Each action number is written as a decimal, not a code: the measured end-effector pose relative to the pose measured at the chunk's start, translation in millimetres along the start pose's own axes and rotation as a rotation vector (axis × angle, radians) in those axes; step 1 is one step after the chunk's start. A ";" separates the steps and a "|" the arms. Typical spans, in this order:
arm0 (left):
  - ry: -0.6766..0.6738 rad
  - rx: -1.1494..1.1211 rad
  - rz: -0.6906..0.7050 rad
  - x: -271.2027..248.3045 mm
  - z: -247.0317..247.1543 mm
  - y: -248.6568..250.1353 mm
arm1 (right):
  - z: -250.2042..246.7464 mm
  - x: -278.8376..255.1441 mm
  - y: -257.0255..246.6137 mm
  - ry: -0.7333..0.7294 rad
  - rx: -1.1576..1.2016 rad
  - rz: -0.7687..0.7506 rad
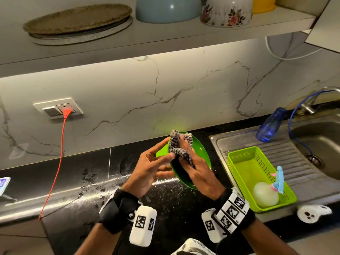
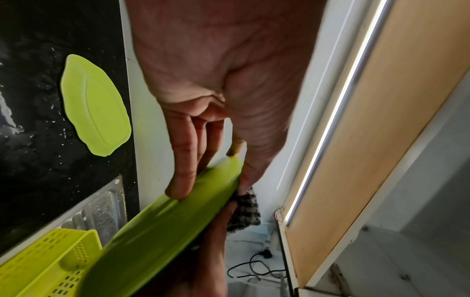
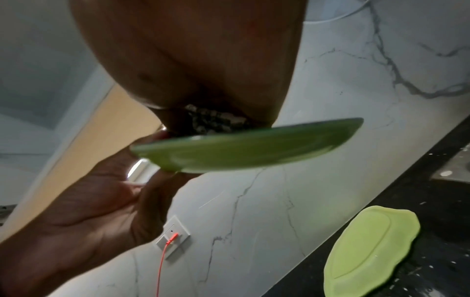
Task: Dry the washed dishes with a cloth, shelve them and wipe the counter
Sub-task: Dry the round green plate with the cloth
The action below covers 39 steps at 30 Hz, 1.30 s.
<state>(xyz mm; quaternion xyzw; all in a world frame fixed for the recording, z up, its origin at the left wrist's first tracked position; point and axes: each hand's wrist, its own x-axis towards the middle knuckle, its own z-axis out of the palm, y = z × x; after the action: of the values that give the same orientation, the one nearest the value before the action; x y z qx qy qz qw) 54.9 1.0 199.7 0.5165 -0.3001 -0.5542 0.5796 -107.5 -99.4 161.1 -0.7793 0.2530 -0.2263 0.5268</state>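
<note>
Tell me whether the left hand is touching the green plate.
Touching. The left wrist view shows the left hand with fingers under the green plate and thumb over its rim.

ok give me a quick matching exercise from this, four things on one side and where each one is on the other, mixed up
Things:
1. green plate
2. checked cloth
3. floral bowl
4. blue bottle

Places:
A. on the shelf
B. lying on the sink's draining board
C. held up over the counter by the left hand
D. pressed on the plate by the right hand

Pairs: 1-C, 2-D, 3-A, 4-B
</note>
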 end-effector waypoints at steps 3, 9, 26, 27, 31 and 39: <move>0.008 -0.028 -0.021 0.7 -6.8 5.2 | 1.6 -4.1 -6.9 -0.055 0.004 -0.034; 0.089 0.001 -0.027 4.6 -13.7 7.6 | 8.2 -18.1 -13.4 -0.160 -0.154 -0.169; 0.250 0.037 0.013 5.6 -33.6 3.3 | -60.1 -69.0 40.8 -0.208 -0.589 -0.287; 0.254 0.031 0.008 6.4 -31.3 2.7 | -51.6 -70.2 39.4 -0.208 -0.607 -0.307; 0.217 0.089 0.000 8.1 -14.9 -4.3 | -15.8 -68.8 20.9 -0.171 -0.323 -0.277; 0.177 0.344 0.016 6.2 -7.1 -19.8 | -64.4 -13.2 -17.9 0.520 -0.088 -0.179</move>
<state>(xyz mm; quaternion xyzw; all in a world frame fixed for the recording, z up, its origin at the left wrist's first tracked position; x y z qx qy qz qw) 56.1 -0.1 177.8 0.6521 -0.3424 -0.4427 0.5115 -154.7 -130.9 198.8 -0.7362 0.3195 -0.4533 0.3879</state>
